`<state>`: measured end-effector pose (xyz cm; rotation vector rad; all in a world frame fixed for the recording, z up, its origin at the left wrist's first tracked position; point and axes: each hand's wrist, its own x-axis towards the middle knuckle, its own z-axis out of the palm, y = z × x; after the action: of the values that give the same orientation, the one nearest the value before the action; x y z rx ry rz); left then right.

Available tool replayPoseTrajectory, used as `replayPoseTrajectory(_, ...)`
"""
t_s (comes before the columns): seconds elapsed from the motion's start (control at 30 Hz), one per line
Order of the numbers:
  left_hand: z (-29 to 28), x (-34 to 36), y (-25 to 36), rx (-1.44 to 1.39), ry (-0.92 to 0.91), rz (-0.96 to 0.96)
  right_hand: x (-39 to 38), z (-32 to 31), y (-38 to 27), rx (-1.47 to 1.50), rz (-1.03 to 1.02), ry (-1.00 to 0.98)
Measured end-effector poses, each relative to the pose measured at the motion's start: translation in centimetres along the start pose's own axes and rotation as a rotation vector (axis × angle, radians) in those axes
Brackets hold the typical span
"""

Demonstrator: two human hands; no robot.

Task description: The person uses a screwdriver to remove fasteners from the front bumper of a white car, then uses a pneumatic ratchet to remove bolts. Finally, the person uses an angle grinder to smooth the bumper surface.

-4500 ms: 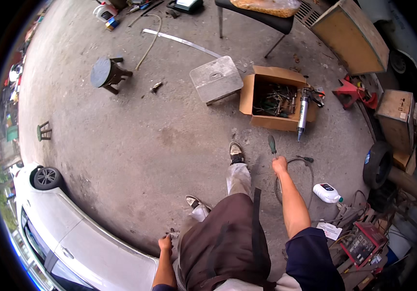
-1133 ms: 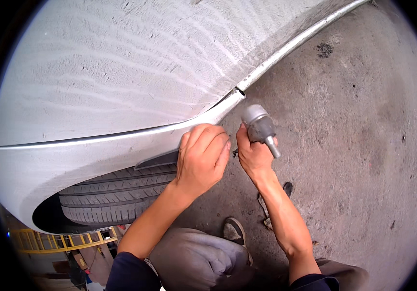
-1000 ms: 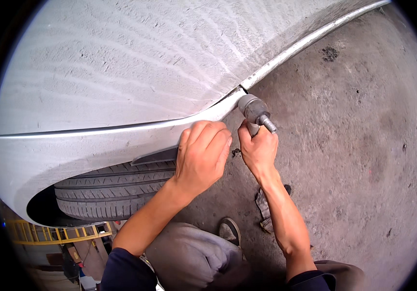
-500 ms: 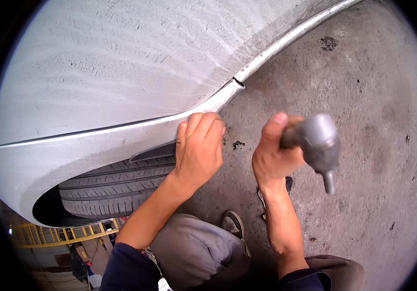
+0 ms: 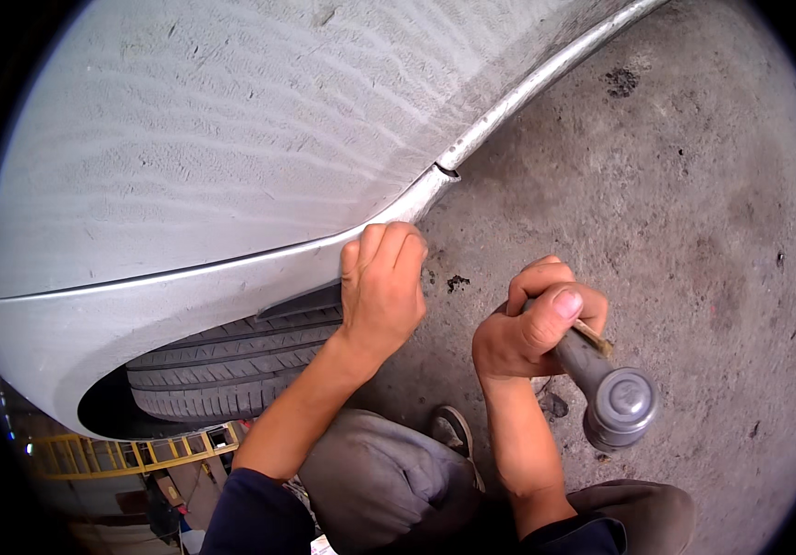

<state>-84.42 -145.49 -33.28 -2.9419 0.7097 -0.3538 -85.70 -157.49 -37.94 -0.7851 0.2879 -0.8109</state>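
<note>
My left hand (image 5: 381,282) has its fingers curled onto the lower edge of the silver car's fender (image 5: 222,282), above the dark tyre (image 5: 222,375). My right hand (image 5: 537,324), to the right over the concrete, grips a grey metal tool (image 5: 618,407) with a rounded head, resembling a ball joint, and a thin brass-coloured piece (image 5: 594,335). The head points down and toward me. Above the fender edge lies a dusty body panel (image 5: 213,139); a metal sill strip (image 5: 518,92) runs up to the right, with a dark gap where it meets the fender.
Stained concrete floor (image 5: 703,203) spreads right of the car. A small dark item (image 5: 553,405) lies beside my right forearm. My bent knee (image 5: 370,462) and shoe (image 5: 453,435) are below. A yellow ladder-like frame (image 5: 120,455) and assorted clutter show at the lower left.
From standing over the yard 4.5 seconds ago, I am now low beside the car. Within the last second my right hand swung the tool from the fender's end down and right; my left hand stayed.
</note>
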Motion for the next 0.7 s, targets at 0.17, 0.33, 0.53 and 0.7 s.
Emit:
replayPoseTrajectory(0.17, 0.9, 0.7, 1.4, -0.005, 0.01, 0.033, 0.6, -2.4, 7.0, -0.956, -0.187, -0.449)
replayPoseTrajectory(0.33, 1.0, 0.5, 0.3, 0.015, 0.002, 0.06, -0.1, -1.8, 2.0, -0.419, -0.041, -0.113)
replayPoseTrajectory(0.53, 1.3, 1.4, 0.6, 0.059, 0.021, 0.108, 0.5, -2.7, 7.2, -1.11, 0.13, -0.353)
replayPoseTrajectory(0.7, 1.3, 0.1, -0.3, 0.089, -0.007, 0.097, 0.1, -2.0, 3.0, -0.814, -0.142, -0.131)
